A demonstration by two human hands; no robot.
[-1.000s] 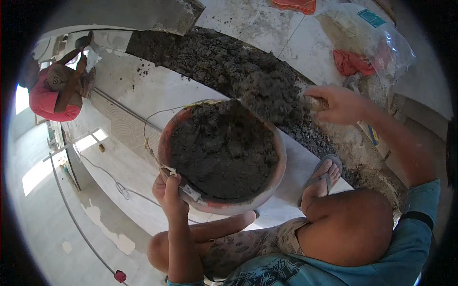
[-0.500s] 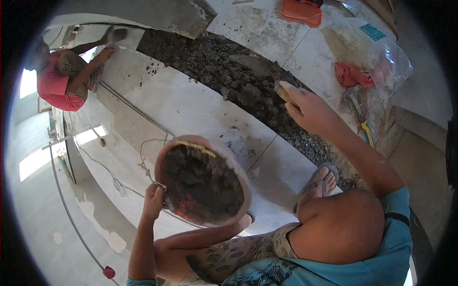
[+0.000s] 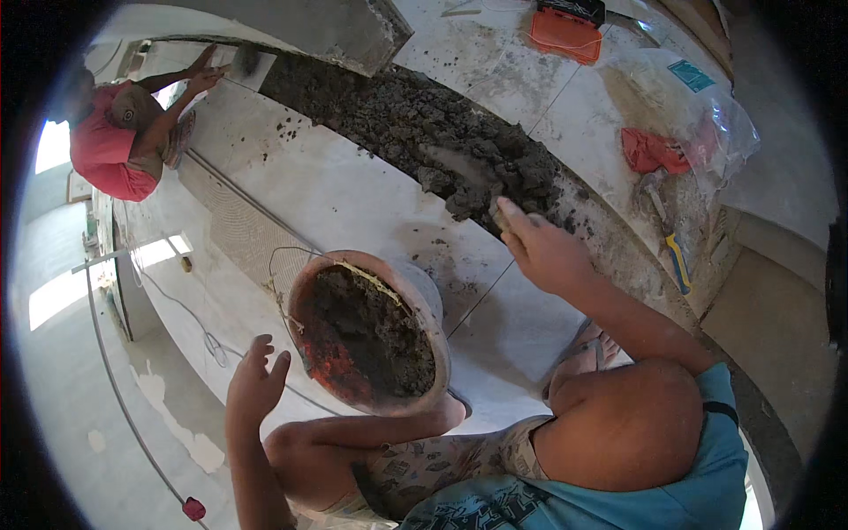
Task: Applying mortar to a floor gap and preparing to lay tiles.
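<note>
while the right arm stretches forward, its right grip [image 3: 546, 254] is clamped on a trowel [image 3: 497, 215] over the dark, lumpy mortar [image 3: 362, 99]. the left grip [image 3: 257, 389] hangs with fingers apart, just beside the round bucket [image 3: 431, 296]. this bucket, tilted, reddish inside and partly filled, stands between left grip and mortar strip. beyond lie a yellow-handled tool [image 3: 677, 256] and crumpled clear plastic [image 3: 729, 132]; smooth pale tiles [image 3: 353, 190] surround all.

Daylight's coming in from the left, with blown-out glare patches [image 3: 55, 300] there. Soft shadow on the tiles [image 3: 503, 322] beside the bucket [image 3: 430, 287]. Pretty heavy fisheye bend, edges just fade to black.
</note>
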